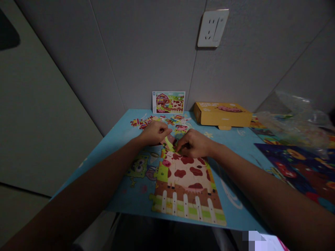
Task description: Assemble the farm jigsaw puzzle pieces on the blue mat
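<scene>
A partly joined jigsaw puzzle [187,174] lies on the blue table, showing a red-spotted cow above a white fence. At its upper left edge, a green and brown puzzle piece [169,142] sits between my hands, slightly tilted. My left hand [155,133] is closed, its curled fingers at the left side of that piece. My right hand [194,143] is closed too, with bent fingertips pressing down where the piece meets the cow's head; its palm hides the cow's back. What lies under the right fingertips is partly hidden.
Loose puzzle pieces [142,121] are heaped beyond my left hand, with a pig piece [181,128] nearby. A picture card [169,102] leans on the wall. To the right are a yellow box [223,115], clear plastic wrapping [295,122] and a dark blue picture [295,170].
</scene>
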`<state>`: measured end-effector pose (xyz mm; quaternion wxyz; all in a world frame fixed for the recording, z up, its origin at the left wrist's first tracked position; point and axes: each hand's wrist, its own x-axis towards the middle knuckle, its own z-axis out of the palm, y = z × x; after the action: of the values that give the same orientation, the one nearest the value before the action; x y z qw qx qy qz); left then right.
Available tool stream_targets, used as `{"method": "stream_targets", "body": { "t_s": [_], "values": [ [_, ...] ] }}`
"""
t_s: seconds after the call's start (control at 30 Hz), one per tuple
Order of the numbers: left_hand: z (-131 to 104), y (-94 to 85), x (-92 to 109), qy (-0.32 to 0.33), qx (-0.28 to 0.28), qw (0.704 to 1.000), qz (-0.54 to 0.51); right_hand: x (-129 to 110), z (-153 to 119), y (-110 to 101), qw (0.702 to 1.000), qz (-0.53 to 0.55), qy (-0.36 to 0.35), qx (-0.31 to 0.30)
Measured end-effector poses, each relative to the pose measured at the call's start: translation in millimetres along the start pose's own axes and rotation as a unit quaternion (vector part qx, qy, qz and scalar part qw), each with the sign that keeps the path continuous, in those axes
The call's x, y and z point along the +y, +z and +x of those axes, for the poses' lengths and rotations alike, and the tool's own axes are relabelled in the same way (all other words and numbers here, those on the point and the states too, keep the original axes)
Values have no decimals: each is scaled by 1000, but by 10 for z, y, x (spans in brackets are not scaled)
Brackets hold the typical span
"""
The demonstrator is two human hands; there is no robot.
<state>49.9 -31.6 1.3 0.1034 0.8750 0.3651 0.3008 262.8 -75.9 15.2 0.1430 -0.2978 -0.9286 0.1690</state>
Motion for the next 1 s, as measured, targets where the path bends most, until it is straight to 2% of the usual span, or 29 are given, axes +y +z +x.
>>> {"method": "stream_targets", "body": {
  "t_s": [0.47,0.57,0.73,0.87,1.0],
  "values": [
    [4,-5,12,0,-5,1000,-1,-35,13,-14,1000,-16,7,-17],
    [4,2,6,-9,12,1000,2,-24,19,-1,996,-74,41,2],
    [-2,13,-2,-42,73,996,9,-19,34,-12,976,-169,130,44],
    [-4,11,1,-55,87,995,8,-27,46,-24,963,-186,186,64],
    [5,11,6,-55,83,995,3,-13,52,-2,961,-184,194,78]
  ]
}}
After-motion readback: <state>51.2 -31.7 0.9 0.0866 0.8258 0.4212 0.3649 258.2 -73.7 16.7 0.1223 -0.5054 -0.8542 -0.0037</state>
